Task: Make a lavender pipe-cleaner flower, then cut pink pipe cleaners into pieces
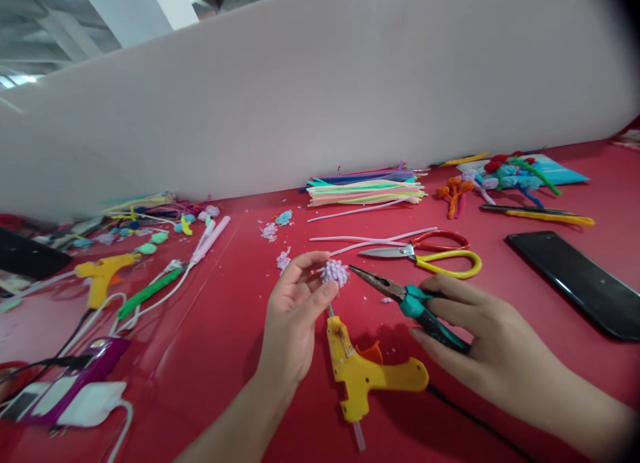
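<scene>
Between the thumb and fingers of my left hand (299, 309) is a small lilac fuzzy pom-pom (334, 273). My right hand (490, 339) is wrapped around the teal and black handles of long-nose pliers (417, 306). The pliers' tip points left, close beside the pom-pom; whether they touch I cannot tell. Below, a yellow hot glue gun (370, 376) lies on the red table, its nozzle near my left thumb and a glue stick poking out of its rear. Scissors (425, 253) with one red and one yellow handle lie just beyond the pliers.
Bundled pipe cleaners (367, 191) lie by the white partition (300, 96). Lilac and blue fluff clippings (270, 232) are scattered left of centre. A black phone (575, 283) sits at right. A second glue gun (105, 276), a purple power strip (83, 383) and cables occupy the left.
</scene>
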`<state>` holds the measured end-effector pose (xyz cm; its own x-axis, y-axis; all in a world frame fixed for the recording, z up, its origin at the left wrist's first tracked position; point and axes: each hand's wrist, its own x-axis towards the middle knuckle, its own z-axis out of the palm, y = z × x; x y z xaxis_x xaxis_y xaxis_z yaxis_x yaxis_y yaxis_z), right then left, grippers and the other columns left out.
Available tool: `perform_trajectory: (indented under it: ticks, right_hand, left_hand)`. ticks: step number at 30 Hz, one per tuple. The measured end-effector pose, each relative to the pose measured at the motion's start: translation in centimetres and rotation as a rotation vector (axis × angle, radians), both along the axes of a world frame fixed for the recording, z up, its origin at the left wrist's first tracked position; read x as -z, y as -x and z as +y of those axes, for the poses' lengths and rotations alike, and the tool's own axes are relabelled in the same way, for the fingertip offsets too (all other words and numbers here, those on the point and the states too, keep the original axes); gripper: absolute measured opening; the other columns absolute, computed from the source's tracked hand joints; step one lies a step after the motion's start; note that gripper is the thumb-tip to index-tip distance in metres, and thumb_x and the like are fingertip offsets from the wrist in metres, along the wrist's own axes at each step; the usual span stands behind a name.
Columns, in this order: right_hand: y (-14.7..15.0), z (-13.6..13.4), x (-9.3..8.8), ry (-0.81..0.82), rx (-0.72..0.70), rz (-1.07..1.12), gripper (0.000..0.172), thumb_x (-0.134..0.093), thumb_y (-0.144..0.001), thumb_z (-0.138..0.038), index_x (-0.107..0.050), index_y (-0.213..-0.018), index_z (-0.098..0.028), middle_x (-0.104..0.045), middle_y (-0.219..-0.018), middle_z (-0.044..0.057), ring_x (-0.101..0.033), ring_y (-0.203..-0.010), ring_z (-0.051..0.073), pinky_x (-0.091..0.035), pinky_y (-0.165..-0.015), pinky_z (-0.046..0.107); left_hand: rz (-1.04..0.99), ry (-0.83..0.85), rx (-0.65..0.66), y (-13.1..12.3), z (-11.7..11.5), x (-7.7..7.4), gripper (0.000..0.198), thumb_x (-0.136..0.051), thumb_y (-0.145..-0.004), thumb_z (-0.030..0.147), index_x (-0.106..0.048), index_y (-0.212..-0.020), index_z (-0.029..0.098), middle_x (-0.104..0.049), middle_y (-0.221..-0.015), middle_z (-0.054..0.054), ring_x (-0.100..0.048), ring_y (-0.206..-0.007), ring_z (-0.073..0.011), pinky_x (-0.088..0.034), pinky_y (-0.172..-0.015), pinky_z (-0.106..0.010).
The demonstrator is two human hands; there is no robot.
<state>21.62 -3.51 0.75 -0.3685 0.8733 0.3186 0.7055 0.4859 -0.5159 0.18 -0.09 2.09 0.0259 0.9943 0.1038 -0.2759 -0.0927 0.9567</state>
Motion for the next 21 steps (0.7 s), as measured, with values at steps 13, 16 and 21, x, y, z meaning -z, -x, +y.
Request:
perform_trajectory:
  ticks: [13, 16, 21]
  right_hand:
    - [0.26, -0.15, -0.34, -0.036, -0.024, 0.032, 0.012, -0.053, -0.08, -0.024, -0.059, -0.07, -0.021, -0.059, -0.076, 0.004, -0.059, -0.074, 0.018, -0.047, -0.064, 0.027]
    - [0.21, -0.13, -0.28, -0.035, -0.025, 0.016, 0.012, -0.052, -0.08, -0.024, -0.06, -0.072, -0.02, -0.059, -0.076, 0.005, -0.058, -0.074, 0.018, -0.047, -0.064, 0.028]
    - [0.16, -0.19, 0.03, -0.056, -0.023, -0.031, 0.013, -0.05, -0.081, -0.024, -0.06, -0.074, -0.02, -0.058, -0.08, 0.006, -0.057, -0.076, 0.019, -0.047, -0.067, 0.03]
  left_hand:
    - [-0.041, -0.045, 0.072, -0.04, 0.0, 0.13, 0.03, -0.06, -0.075, 0.008, -0.057, -0.102, 0.021, -0.057, -0.095, 0.0, -0.054, -0.083, -0.008, -0.045, -0.076, -0.017]
    - [-0.034, -0.048, 0.082, -0.02, 0.02, 0.19, 0.029, -0.059, -0.076, 0.008, -0.057, -0.102, 0.021, -0.057, -0.095, -0.001, -0.055, -0.084, -0.0083, -0.044, -0.078, -0.017]
    - [-0.033, -0.061, 0.079, -0.07, -0.02, 0.28, 0.03, -0.06, -0.076, 0.007, -0.057, -0.102, 0.021, -0.056, -0.096, -0.001, -0.054, -0.087, -0.0082, -0.044, -0.079, -0.017]
